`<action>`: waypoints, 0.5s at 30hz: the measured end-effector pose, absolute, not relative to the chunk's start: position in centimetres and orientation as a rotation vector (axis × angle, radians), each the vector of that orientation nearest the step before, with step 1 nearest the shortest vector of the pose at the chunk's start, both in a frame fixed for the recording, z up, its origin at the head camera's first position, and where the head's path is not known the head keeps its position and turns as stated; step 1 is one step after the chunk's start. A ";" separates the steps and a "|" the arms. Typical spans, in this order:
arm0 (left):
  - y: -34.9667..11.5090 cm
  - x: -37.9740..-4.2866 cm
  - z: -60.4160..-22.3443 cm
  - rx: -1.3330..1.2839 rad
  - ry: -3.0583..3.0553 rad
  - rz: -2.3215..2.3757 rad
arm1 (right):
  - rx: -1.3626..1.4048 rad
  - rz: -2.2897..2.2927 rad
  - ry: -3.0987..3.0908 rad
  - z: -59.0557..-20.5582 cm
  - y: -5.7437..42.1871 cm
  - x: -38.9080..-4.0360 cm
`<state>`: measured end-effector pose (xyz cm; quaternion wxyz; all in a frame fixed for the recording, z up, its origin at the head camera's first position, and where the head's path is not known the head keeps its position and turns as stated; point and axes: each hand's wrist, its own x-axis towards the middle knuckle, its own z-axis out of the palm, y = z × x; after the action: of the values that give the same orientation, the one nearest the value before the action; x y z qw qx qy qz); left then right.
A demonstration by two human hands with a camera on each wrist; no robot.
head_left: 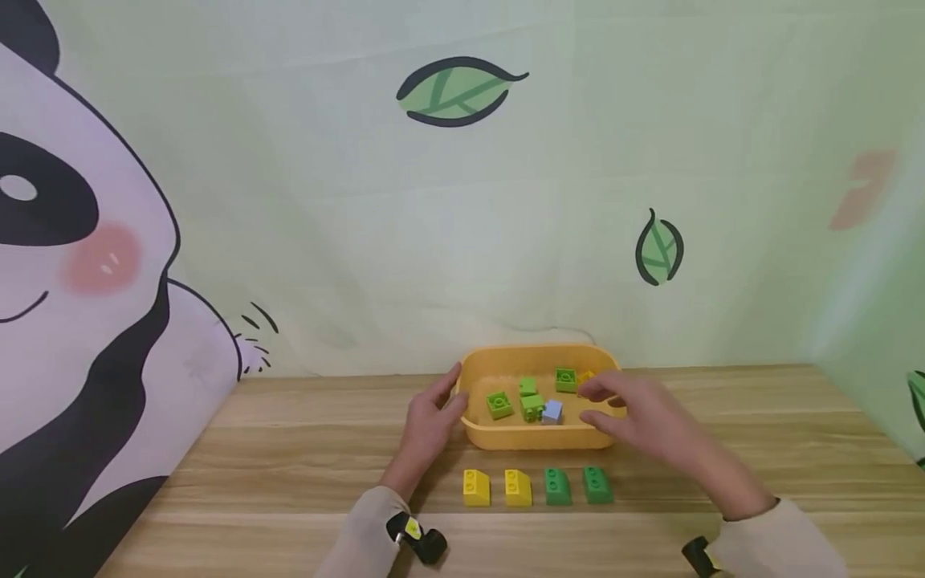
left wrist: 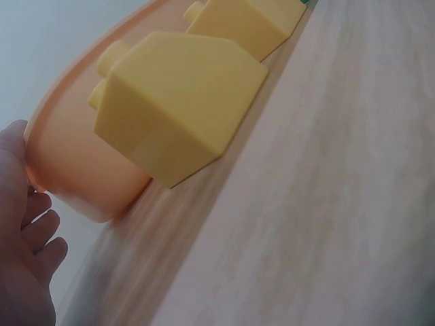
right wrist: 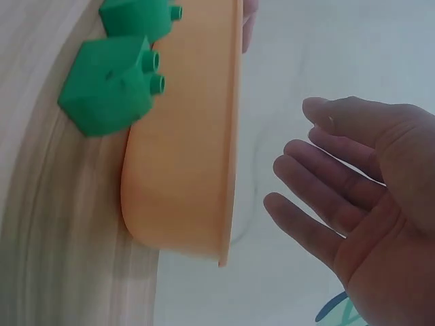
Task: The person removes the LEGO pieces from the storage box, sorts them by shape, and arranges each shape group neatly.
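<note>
The orange tub (head_left: 499, 438) sits upright on the tabletop (head_left: 289, 474), its long axis running left to right, its mouth facing up. The left hand (head_left: 428, 421) holds the tub's left end at the rim. Above its right end, the right hand (head_left: 646, 409) has thumb and fingers parted, nothing between them, partly covering a yellow brick (head_left: 585, 376) inside. Before the tub, two yellow bricks (head_left: 517, 488) and two dark green bricks (head_left: 557, 486) turn their slopes rightward. The left-wrist view cuts off the left hand.
</note>
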<state>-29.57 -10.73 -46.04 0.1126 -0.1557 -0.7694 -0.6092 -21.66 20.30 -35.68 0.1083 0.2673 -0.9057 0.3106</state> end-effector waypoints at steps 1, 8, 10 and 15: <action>-10.7 -29.6 -46.0 -0.460 -2.254 -1.790 | 0.784 0.910 -2.676 -35.6 20.3 -21.8; -10.7 -29.5 -46.0 -0.457 -2.254 -1.802 | 0.765 0.865 -2.766 -35.1 20.8 -23.1; -10.8 -29.5 -46.0 -0.457 -2.257 -1.797 | 0.780 0.852 -2.771 -35.0 20.9 -23.5; -10.8 -29.6 -46.1 -0.457 -2.266 -1.785 | 0.830 0.776 -2.774 -34.7 21.3 -24.6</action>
<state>-29.56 -10.79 -46.06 0.1104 -0.1554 -0.7711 -0.6076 -24.60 21.27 -34.70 0.0718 0.2761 -0.9230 0.2583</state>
